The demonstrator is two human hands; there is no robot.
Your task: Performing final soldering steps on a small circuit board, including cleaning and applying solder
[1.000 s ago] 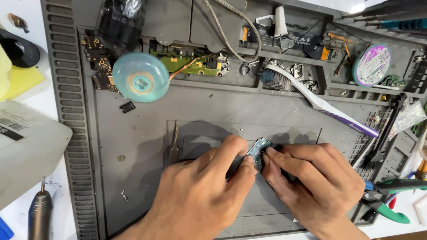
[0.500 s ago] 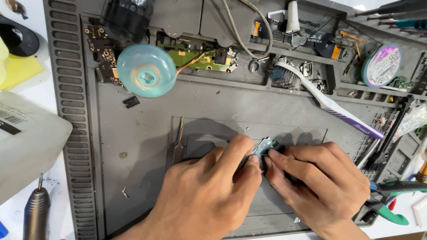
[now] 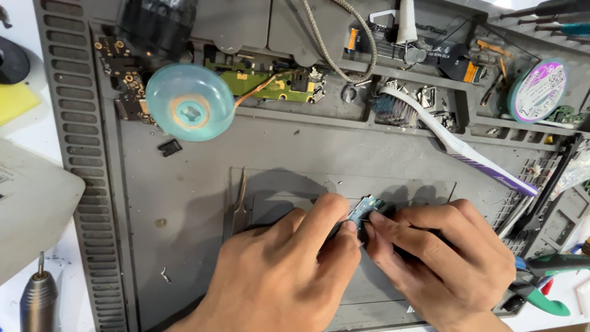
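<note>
Head view: closest to the camera, the left hand (image 3: 276,273) and the right hand (image 3: 448,258) meet fingertip to fingertip over the middle of a grey work mat (image 3: 203,246). Between them they pinch a small circuit board (image 3: 364,211), bluish with tiny parts on it, tilted up off the mat; the left thumb and forefinger close on its lower end, the right forefinger and thumb press against its right side. Most of the board is hidden by the fingers.

Just left of the left hand, a pair of metal tweezers (image 3: 239,203) lies on the mat, points away from the camera. At the right edge, green-handled pliers (image 3: 547,295) rest partly off the mat. At the lower left corner stands the tip of a grey rotary tool (image 3: 38,295).

Farther off, a white toothbrush (image 3: 455,144) lies slantwise, bristles toward the upper trays. A translucent teal suction cup (image 3: 189,101) sits at the upper left, beside a green circuit board (image 3: 270,83). A spool of solder wire (image 3: 538,91) rests in the far right tray, and a braided cable (image 3: 335,43) loops across the top.
</note>
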